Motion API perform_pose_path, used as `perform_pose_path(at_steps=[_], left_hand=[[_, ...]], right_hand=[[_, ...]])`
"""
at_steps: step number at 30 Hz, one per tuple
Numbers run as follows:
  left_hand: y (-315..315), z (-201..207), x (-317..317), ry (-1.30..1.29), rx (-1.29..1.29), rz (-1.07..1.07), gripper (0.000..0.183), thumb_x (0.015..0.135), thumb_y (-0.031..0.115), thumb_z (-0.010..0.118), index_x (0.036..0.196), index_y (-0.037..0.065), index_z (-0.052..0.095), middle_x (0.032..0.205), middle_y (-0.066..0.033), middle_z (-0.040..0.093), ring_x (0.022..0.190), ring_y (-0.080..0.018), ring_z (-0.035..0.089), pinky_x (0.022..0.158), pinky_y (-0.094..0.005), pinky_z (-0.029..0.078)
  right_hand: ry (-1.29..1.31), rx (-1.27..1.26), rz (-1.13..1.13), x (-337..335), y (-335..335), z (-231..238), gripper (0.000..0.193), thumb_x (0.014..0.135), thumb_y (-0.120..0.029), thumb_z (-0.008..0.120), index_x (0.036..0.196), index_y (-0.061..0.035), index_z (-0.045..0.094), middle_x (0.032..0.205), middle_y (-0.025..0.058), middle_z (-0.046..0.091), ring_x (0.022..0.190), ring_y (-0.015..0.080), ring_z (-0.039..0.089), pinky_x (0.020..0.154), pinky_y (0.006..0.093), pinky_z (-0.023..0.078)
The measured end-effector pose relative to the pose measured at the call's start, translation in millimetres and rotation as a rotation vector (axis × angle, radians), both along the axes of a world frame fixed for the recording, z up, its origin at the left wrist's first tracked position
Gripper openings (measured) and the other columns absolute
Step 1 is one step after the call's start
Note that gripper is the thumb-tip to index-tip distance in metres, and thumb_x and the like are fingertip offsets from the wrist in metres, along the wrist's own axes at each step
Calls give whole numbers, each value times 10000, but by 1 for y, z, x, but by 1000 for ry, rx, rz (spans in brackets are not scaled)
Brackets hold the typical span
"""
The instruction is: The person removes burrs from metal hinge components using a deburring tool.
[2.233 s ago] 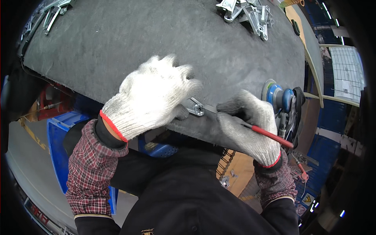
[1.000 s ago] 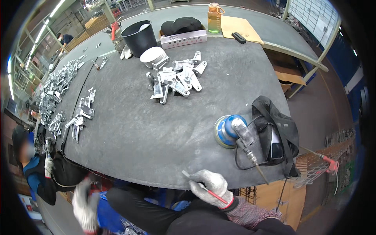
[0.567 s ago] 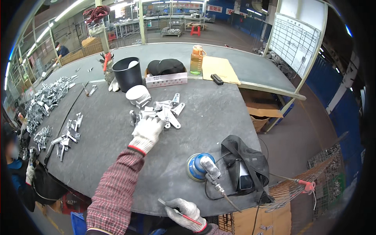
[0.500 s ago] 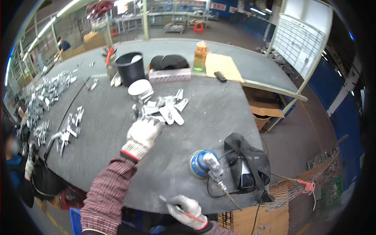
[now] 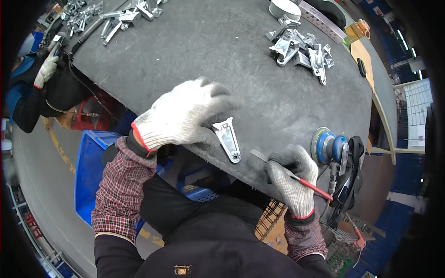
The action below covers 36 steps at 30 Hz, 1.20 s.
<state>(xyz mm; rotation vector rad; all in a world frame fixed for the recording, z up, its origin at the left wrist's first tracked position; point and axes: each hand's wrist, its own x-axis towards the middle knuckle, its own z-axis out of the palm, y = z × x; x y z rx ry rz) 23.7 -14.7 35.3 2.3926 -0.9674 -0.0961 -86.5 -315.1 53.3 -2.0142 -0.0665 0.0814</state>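
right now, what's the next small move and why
Probably ease the red-handled tool toward the silver bracket: the right hand grips the tool, whose flat tip is apart from the bracket's narrow end, and the left hand is by the wide end.

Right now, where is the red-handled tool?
In the head view, the red-handled tool is right of centre, held in the right hand. Its flat metal tip is just right of the silver bracket, with the blue sander higher up, to the right.

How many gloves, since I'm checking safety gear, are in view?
3: one on the person's left hand, one on the right hand, and one on a co-worker's hand at upper left. More may be hidden.
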Motion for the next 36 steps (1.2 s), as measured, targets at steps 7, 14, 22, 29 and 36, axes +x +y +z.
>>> perform_pose_path(at_steps=[7, 14, 22, 29, 36], left_hand=[[-5, -32, 1, -34, 81, -80, 546, 836, 323, 905, 1355, 215, 775, 1225, -76, 715, 1190, -340, 675, 1043, -495, 568], [-6, -42, -3, -146, -10, -43, 526, 806, 351, 939, 1272, 182, 761, 1219, -35, 699, 1164, -314, 679, 1008, -468, 584], [-8, -38, -2, -147, -1, -54, 562, 776, 334, 958, 1273, 163, 760, 1243, -31, 705, 1186, -311, 682, 1004, -461, 594], [-25, -24, -13, -199, 81, 8, 542, 766, 337, 969, 1243, 163, 777, 1281, -30, 711, 1217, -294, 676, 1030, -454, 598], [-46, -34, -16, -71, 91, -118, 453, 771, 360, 968, 1151, 165, 815, 1270, 2, 713, 1191, -277, 671, 1011, -445, 603]], right_hand=[[121, -138, 136, 33, 47, -4, 158, 989, -100, 844, 1093, 5, 788, 890, 120, 826, 822, 129, 782, 749, 311, 620], [131, -123, 144, 40, 52, -7, 154, 998, -91, 838, 1112, -3, 785, 913, 134, 830, 838, 130, 793, 768, 313, 625], [205, -79, 83, 39, 47, -6, 146, 981, -77, 813, 1108, -10, 786, 917, 126, 827, 815, 124, 774, 749, 313, 617], [235, -333, 122, 19, 13, 16, 147, 965, -105, 834, 1051, -9, 762, 855, 130, 799, 737, 178, 771, 730, 319, 618], [112, -327, 300, 37, 16, 14, 173, 970, -132, 819, 1085, -20, 754, 872, 151, 784, 786, 264, 809, 730, 385, 615]])
